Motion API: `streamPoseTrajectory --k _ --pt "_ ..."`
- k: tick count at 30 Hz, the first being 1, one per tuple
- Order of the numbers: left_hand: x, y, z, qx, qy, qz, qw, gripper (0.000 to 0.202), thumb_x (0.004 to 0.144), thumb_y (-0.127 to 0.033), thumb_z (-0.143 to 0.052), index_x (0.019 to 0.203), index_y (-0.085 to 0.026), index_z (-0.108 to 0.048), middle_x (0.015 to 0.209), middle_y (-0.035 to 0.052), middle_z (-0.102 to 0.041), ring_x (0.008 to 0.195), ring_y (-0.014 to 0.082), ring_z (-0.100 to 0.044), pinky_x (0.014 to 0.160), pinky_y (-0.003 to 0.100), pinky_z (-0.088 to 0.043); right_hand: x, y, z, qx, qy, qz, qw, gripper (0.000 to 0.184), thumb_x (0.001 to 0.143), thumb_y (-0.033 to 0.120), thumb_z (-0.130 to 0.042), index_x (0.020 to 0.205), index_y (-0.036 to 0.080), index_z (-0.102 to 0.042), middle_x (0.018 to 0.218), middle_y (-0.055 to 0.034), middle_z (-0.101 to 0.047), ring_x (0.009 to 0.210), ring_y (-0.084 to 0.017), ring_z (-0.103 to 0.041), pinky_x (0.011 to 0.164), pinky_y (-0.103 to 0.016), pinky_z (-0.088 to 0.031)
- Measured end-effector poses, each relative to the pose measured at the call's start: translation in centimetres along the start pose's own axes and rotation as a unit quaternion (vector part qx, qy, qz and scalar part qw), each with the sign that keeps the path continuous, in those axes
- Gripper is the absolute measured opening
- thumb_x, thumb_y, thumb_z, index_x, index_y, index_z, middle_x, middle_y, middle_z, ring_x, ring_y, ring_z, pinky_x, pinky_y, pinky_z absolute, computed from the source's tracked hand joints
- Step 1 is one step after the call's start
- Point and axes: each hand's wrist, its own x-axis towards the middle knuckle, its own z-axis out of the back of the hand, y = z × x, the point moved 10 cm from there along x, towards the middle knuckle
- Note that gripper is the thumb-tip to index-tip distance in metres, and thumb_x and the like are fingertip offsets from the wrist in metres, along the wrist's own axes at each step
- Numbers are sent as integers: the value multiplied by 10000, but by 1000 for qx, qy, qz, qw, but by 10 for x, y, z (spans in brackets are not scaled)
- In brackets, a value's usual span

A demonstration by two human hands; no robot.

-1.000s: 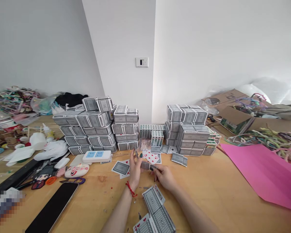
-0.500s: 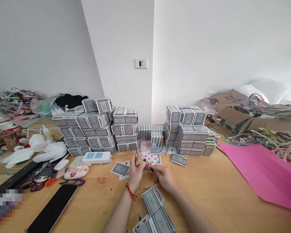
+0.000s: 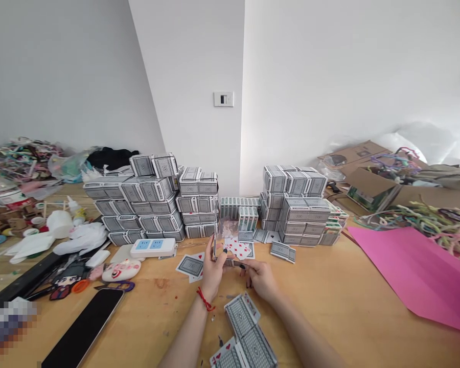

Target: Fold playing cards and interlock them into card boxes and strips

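My left hand [image 3: 212, 276], a red cord round its wrist, is closed on playing cards [image 3: 215, 244] standing nearly edge-on to me. With its fingers closed, my right hand [image 3: 263, 281] pinches the near end of a card edge [image 3: 235, 263] that runs across from my left thumb. How many cards are held cannot be made out. Face-up diamond cards [image 3: 238, 247] lie just beyond my hands. Nearer to me, between my forearms, is a block built of patterned playing cards [image 3: 242, 318]. Loose cards [image 3: 189, 266] lie left of my left hand.
Stacked card blocks rise at left [image 3: 153, 191] and right [image 3: 305, 209]. A power strip [image 3: 153, 248], a phone [image 3: 86, 327] and a cutter [image 3: 117, 286] lie on the left. Pink paper [image 3: 414, 276], a cardboard box [image 3: 379, 189] and tangled cords [image 3: 429, 220] occupy the right.
My left hand has shifted slightly left, and the card edge between my hands shows longer. My right hand has stayed nearly in place.
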Motion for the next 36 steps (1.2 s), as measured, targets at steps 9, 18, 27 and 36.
streamPoseTrajectory --k 9,18,27,36 --pt "5 -5 11 66 -41 -74 994 517 696 -242 -563 1192 -249 -416 1048 86 -557 948 217 -560 715 308 -497 0 -1 0 -9 -6 -11 1000 330 810 332 -347 645 155 -571 517 20 -526 354 -69 -469 381 -177 -373" --pt "5 -6 8 111 -39 -86 989 484 688 -196 -536 1159 -260 -444 1088 79 -542 1043 211 -505 801 310 -449 0 0 -4 -38 3 5 999 385 831 369 -327 631 152 -575 573 5 -562 375 -62 -471 415 -178 -383" --pt "3 0 5 106 -35 -61 992 532 699 -217 -525 1214 -232 -392 1022 80 -554 878 173 -578 722 286 -483 1 -4 -6 -35 12 -4 999 363 826 366 -341 618 157 -555 507 14 -533 356 -76 -460 408 -195 -381" --pt "6 0 14 29 -83 -26 996 660 720 -387 -545 1290 -272 -232 1203 110 -439 889 188 -570 604 278 -529 -4 22 51 -218 -169 58 960 260 803 329 -415 957 191 -572 875 -70 -607 756 -187 -525 707 -311 -413"
